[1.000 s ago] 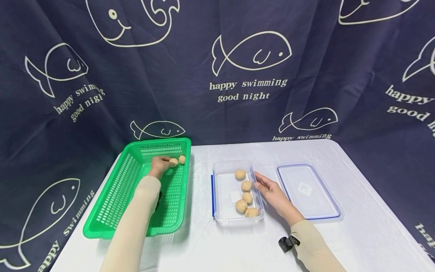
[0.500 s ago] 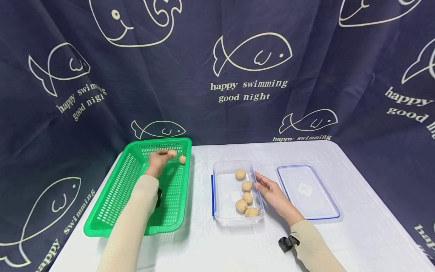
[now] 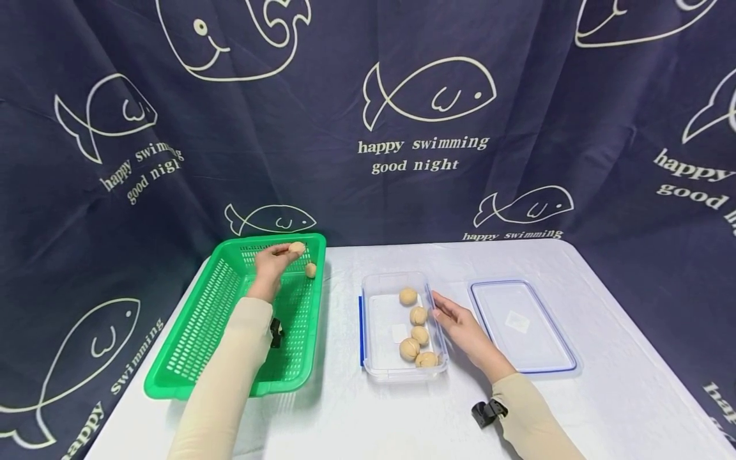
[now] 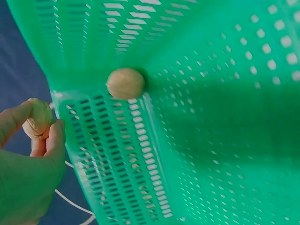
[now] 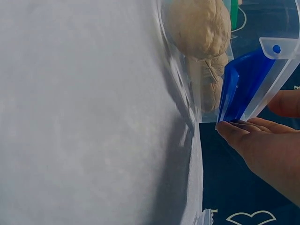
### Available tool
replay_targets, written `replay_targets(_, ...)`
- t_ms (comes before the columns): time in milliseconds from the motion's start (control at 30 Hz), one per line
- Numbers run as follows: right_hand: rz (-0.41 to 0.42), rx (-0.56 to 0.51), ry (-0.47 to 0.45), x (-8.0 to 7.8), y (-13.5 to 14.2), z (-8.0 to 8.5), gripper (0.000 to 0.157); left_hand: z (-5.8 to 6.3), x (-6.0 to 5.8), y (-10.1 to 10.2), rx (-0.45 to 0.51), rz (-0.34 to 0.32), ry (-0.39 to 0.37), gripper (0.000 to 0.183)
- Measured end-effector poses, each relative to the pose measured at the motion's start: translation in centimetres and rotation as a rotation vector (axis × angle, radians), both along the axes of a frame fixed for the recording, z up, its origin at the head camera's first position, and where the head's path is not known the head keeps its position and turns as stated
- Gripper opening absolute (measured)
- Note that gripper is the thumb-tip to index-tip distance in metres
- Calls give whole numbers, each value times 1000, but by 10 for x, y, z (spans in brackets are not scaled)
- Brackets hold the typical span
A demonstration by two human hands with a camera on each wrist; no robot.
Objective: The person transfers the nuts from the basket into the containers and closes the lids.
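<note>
Nearest on the desk (image 3: 345, 415), a clear plastic box (image 3: 382, 313) holds five walnuts (image 3: 409, 349); it looks light, thin-walled and easily nudged. The right hand (image 3: 468, 332) rests along its right side, fingers nearly straight at the blue clip (image 5: 246, 77). Farther off, a loose walnut (image 3: 310, 270) lies in the far right corner of the green basket (image 3: 282, 386). Over the basket's far end, the left hand (image 3: 269, 265) pinches another walnut (image 3: 296, 247). It should feel light, hard and ridged, hardly slippery though apt to roll; thumb and fingers opposed across its widest part should suit.
</note>
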State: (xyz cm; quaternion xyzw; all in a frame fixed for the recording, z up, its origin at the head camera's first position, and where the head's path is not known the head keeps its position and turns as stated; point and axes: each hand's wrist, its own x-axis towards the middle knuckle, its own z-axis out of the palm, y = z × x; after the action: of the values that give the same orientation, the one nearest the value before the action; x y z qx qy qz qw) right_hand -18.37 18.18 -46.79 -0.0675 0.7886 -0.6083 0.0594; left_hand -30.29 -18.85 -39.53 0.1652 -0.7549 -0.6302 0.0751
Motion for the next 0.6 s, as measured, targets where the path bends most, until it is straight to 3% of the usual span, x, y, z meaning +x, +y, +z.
replay_targets(267,4,-14,0,1,-1,1,52,14,6,19,53,0,39,38)
replay_targets(600,6,-4,7,1,-1,1,52,43,17,63,71,-75,98,36)
